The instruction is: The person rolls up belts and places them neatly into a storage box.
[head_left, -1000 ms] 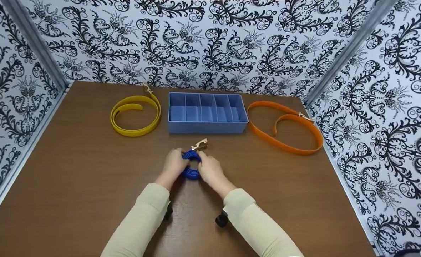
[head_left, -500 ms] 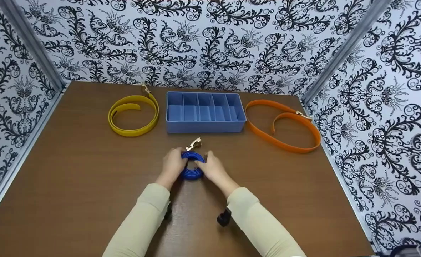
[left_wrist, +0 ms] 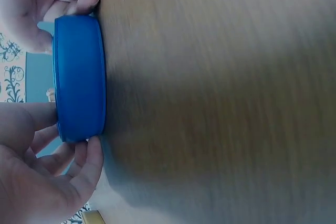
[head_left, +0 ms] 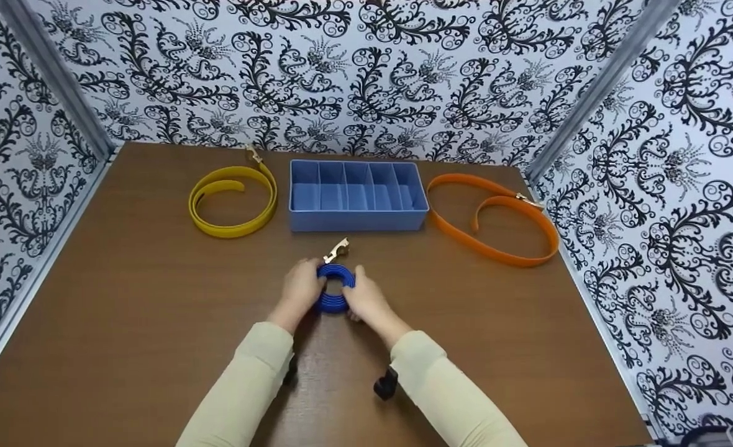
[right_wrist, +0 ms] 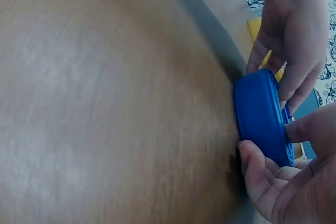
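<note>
A blue strap (head_left: 335,303), rolled into a ring, lies on the wooden table with a gold clip (head_left: 336,250) at its far side. The left hand (head_left: 299,287) grips the roll's left side, thumb at the central hole. On the right side the right hand (head_left: 367,298) pinches it, thumb over the rim. In the left wrist view the blue roll (left_wrist: 80,77) stands between the left hand (left_wrist: 47,166) below and the other hand above. The right wrist view shows the roll (right_wrist: 260,114) with the right hand (right_wrist: 294,177) around its lower end.
Behind the roll stands a blue-grey divided box (head_left: 359,221). A loosely coiled yellow strap (head_left: 233,231) with a gold clip lies left of it, and an orange strap (head_left: 497,253) with a clip lies right of it. Patterned walls enclose the table (head_left: 155,347).
The view has shifted slightly. The clip has turned and moved a little left. The right hand shifted off the roll's far side and now lies lower on its right side; the left hand keeps its hold.
</note>
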The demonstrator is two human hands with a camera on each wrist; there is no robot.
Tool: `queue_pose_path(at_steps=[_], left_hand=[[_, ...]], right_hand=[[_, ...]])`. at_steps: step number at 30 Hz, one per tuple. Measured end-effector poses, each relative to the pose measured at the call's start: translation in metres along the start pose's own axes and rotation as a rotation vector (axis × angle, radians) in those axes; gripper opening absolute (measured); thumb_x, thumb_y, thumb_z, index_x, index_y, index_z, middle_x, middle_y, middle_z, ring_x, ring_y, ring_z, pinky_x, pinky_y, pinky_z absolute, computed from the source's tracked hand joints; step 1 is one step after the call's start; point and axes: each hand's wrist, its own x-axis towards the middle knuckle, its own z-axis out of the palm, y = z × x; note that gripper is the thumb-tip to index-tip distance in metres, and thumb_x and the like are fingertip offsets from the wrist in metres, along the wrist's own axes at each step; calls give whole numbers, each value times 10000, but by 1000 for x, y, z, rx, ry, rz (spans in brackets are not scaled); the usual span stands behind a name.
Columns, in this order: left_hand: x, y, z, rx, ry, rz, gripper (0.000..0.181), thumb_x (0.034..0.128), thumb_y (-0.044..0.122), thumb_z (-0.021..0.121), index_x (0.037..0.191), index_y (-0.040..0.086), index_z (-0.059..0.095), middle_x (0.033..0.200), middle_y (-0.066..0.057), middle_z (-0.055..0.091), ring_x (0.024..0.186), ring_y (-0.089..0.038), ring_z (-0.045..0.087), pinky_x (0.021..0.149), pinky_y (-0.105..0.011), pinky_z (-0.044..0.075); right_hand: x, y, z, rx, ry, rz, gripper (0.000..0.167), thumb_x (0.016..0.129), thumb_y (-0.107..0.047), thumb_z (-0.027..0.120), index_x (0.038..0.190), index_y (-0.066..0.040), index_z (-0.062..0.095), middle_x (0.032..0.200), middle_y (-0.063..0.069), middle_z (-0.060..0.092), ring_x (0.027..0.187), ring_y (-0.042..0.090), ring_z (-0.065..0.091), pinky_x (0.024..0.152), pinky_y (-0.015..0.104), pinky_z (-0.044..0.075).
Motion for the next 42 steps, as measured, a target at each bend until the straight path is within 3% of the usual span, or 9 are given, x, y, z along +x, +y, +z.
queue_pose_path(at_steps=[6, 13, 16, 23, 27, 30, 33, 38, 42], left_hand=[[-3, 2, 0, -105, -7, -32, 403, 816, -5, 698, 1212, -57, 647, 1211, -275, 604, 1166, -451, 536, 992, -508, 423], [-9, 4, -2, -387, -39, -63, 439, 864, 1, 649, 1291, -76, 581, 1304, -328, 519, 1272, -468, 428, 1075, -526, 323], [-14, 6, -6, -516, -69, -91, 429, 902, 15, 608, 1325, -40, 569, 1331, -287, 525, 1267, -417, 458, 1075, -485, 338], [-26, 19, -17, -1007, -220, -279, 454, 995, 51, 463, 1448, 77, 464, 1497, -191, 381, 1234, -338, 484, 980, -479, 437], [-34, 31, -27, -1207, -256, -281, 483, 995, 39, 450, 1475, 86, 425, 1525, -215, 320, 1335, -408, 372, 1038, -555, 358], [-40, 41, -34, -1273, -241, -252, 508, 961, 3, 477, 1461, 89, 446, 1521, -229, 318, 1326, -424, 364, 1040, -554, 348], [-45, 52, -41, -1316, -214, -214, 539, 919, -62, 509, 1440, 65, 465, 1512, -247, 319, 1328, -414, 349, 1046, -542, 347], [-48, 63, -48, -1168, -100, -100, 595, 863, -100, 600, 1429, 35, 473, 1421, -282, 431, 1236, -400, 462, 1009, -491, 402], [-48, 64, -51, -1103, -32, -74, 632, 865, -103, 622, 1454, 37, 440, 1405, -275, 456, 1195, -396, 516, 998, -492, 407]], right_hand=[[-1, 2, -2, 31, 21, -21, 624, 976, -109, 514, 1512, 9, 219, 763, 187, 630, 427, 188, 561, 423, 340, 511], [-3, 8, -5, 82, 28, -63, 223, 967, -96, 520, 1176, -48, 459, 655, 148, 601, 411, 187, 552, 387, 319, 489], [-4, 12, -6, 134, 17, -69, 231, 958, -79, 517, 1182, -52, 468, 617, 154, 594, 403, 184, 545, 370, 302, 473], [-9, 17, -8, 259, 31, -74, 308, 954, -86, 534, 1258, -57, 493, 710, 134, 594, 408, 159, 528, 366, 273, 454], [-12, 15, -11, 335, 46, -131, 314, 959, -81, 523, 1271, -60, 503, 720, 104, 575, 410, 146, 517, 383, 273, 448], [-13, 14, -10, 422, 40, -192, 338, 957, -53, 498, 1295, -35, 488, 748, 107, 600, 434, 156, 509, 403, 285, 434], [-15, 11, -10, 502, 22, -236, 370, 966, -36, 457, 1335, -5, 461, 931, 148, 630, 567, 169, 557, 473, 321, 457], [-23, -2, -17, 529, 1, -235, 379, 1006, -54, 402, 1371, 42, 434, 1182, 222, 567, 866, 212, 593, 738, 469, 526], [-40, -21, -30, 517, 90, -306, 354, 1015, -63, 410, 1321, 109, 455, 1215, 260, 552, 1018, 293, 569, 839, 424, 497]])
